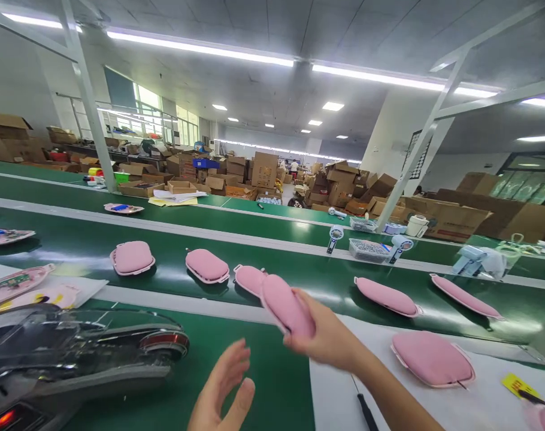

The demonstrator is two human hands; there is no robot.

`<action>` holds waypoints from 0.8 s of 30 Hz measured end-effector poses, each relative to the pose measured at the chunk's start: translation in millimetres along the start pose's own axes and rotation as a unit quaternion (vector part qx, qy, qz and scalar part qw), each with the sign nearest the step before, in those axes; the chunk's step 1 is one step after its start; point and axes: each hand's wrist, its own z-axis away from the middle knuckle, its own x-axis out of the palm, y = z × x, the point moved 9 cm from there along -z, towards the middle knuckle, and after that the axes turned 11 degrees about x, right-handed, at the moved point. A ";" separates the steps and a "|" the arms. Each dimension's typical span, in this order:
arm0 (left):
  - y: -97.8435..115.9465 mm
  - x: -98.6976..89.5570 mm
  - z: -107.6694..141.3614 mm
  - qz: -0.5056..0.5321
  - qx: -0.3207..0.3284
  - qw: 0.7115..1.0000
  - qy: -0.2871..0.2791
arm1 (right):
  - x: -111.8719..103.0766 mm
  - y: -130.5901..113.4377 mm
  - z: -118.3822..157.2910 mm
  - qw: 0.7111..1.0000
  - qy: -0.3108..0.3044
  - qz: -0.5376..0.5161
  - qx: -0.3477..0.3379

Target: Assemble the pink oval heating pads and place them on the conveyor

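Observation:
My right hand (321, 332) grips a pink padded oval case (287, 304), tilted above the near edge of the green belt. Partly hidden behind it lies another pink case (249, 279) on the belt. Fingers apart and holding nothing, my left hand (225, 386) hovers over the green table to the left. A further pink case (434, 358) rests on the white sheet (335, 389) at the right. Under my right forearm, a black-handled screwdriver (366, 412) lies on that sheet.
Several pink cases, such as one at left (132, 258), sit along the green belt (299, 254). A dark machine with a clear cover (97, 353) occupies the near left. Handheld fans (335, 238) and a tub of small parts (369, 250) stand beyond the belt.

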 end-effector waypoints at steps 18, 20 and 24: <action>9.5 89.6 75.1 0.380 -0.366 0.847 -0.072 | 31.8 58.7 182.4 0.964 0.259 -0.023 -0.060; 14.8 92.3 75.7 0.373 -0.363 0.850 -0.081 | 36.3 37.6 192.0 0.955 0.259 0.070 -0.129; 32.4 91.5 72.3 0.327 -0.329 0.879 -0.112 | 35.6 23.0 186.4 0.959 0.239 0.081 -0.125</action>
